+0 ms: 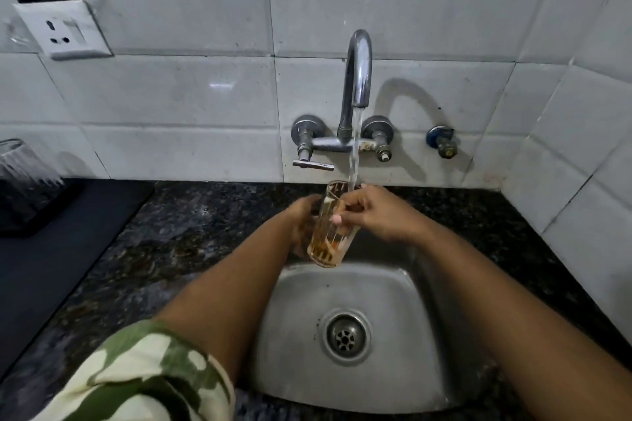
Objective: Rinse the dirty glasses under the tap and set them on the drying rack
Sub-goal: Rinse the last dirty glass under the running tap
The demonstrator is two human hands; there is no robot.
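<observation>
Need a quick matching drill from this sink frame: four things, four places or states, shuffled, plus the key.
Things:
1. tap
2. patterned glass
3. upturned glass
4. wall socket

Places or states:
A. on the dark mat at far left
B. held in both hands over the sink
C. on the tiles, upper left
D. running, water falling into a glass

Pairs: 1-D, 2-B, 3-A, 4-C

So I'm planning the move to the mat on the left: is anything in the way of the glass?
Nothing visible: the countertop between the glass and the dark mat is bare; another glass stands at the mat's far corner.
</observation>
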